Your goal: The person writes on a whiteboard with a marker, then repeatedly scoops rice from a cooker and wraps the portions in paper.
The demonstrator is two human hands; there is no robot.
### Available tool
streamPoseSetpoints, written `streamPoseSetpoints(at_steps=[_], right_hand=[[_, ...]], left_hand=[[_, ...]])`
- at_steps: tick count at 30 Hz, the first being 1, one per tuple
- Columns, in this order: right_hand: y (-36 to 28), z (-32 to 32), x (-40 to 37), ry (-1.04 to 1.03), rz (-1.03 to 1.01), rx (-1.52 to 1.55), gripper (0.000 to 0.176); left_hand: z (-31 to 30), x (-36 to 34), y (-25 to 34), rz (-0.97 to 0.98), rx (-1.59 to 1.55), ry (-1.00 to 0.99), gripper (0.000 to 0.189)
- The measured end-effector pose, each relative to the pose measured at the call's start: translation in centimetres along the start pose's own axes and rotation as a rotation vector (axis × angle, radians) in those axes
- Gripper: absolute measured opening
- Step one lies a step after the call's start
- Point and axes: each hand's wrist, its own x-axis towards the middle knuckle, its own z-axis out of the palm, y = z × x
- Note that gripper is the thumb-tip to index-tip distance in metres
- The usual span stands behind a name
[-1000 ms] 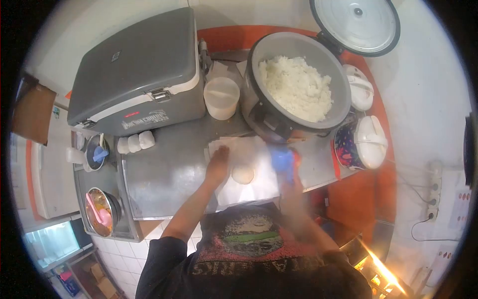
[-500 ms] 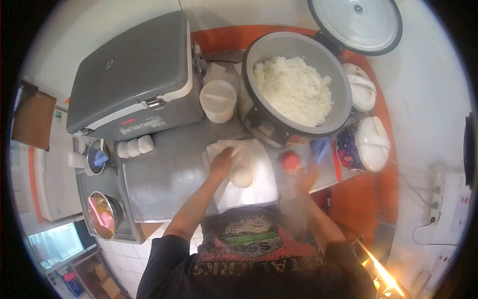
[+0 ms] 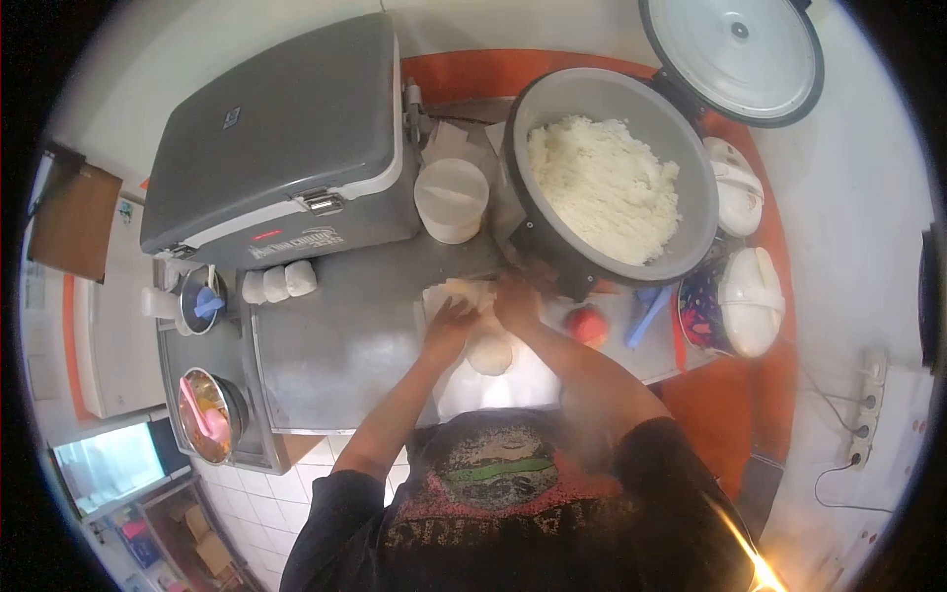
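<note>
A stack of white paper sheets (image 3: 464, 395) lies on the metal counter close to my body. On it rests a round, pale mound (image 3: 488, 353), probably rice. At the far left part of the paper, my left hand (image 3: 453, 324) has its fingers curled onto the sheet, beyond the mound. My right hand (image 3: 517, 306) is beside it at the far right part of the paper; its fingers are blurred and partly hidden. To the right of my right forearm sit a red rounded object (image 3: 586, 325) and a blue spatula (image 3: 646, 317).
A large pot of white rice (image 3: 607, 192) stands at the back right. The grey cooler (image 3: 281, 148) fills the back left, with a white tub (image 3: 452, 200) beside it. Several white wrapped bundles (image 3: 278, 283) sit before the cooler. Bowls (image 3: 212, 414) stand on the left.
My right hand has moved left and away from me, from the red object and blue spatula to the far side of the paper. The red object and the spatula now lie untouched.
</note>
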Motion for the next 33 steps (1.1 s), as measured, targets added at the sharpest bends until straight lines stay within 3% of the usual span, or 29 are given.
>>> streamPoseSetpoints(at_steps=[2,5,8,11,14,16,18,21,23,26,27,30,31,33], right_hand=[[0.1,0.7,0.3,0.05,0.075,-0.017,0.022],[1.6,2.6,0.2,0.149,0.055,-0.048,0.02],[1.3,0.2,-0.9,0.039,0.0,-0.126,0.02],[-1.5,-6.9,-4.0,-0.032,-0.065,0.026,0.021],[0.2,-8.1,-6.4,0.101,-0.14,0.145,0.021],[2.5,-6.6,-7.0,-0.074,0.094,-0.033,0.022],[2.2,-7.8,-8.0,-0.224,0.18,-0.169,0.027],[-0.7,-11.8,-10.9,-0.279,0.059,-0.191,0.042],[-4.5,-12.1,-12.6,-0.143,-0.049,-0.044,0.055],[-4.6,-5.9,-13.3,-0.174,-0.265,0.0,0.072],[-4.4,-5.1,-13.9,-0.212,-0.25,-0.018,0.075],[-3.1,-3.5,-15.4,-0.257,-0.242,-0.08,0.08],[-2.4,-3.0,-16.2,-0.235,-0.255,-0.102,0.08],[-1.6,-3.0,-17.2,-0.212,-0.269,-0.114,0.079]], left_hand=[[0.4,-0.4,-0.3,0.011,-0.049,-0.018,0.03],[-2.0,1.6,1.0,-0.188,-0.159,-0.051,0.034],[-7.4,5.5,3.9,-0.076,0.059,0.239,0.041],[-6.5,5.7,2.1,0.018,-0.135,0.032,0.023],[-7.8,5.5,2.1,0.029,-0.121,-0.375,0.013],[-9.0,4.2,3.3,0.028,-0.043,-0.368,0.014],[-9.2,2.1,4.4,0.061,0.0,-0.313,0.014],[-9.0,-0.8,5.9,0.132,0.038,-0.223,0.017],[-8.6,-2.3,6.6,0.126,0.015,-0.245,0.012],[-8.0,-3.8,7.0,0.078,-0.011,-0.225,0.015],[-7.9,-4.0,6.9,0.054,-0.016,-0.207,0.018],[-7.6,-3.6,5.9,-0.337,0.246,0.064,0.028],[-7.7,-3.8,4.9,-0.35,0.216,0.137,0.033],[-6.1,-4.6,1.5,-0.308,0.032,0.003,0.032]])
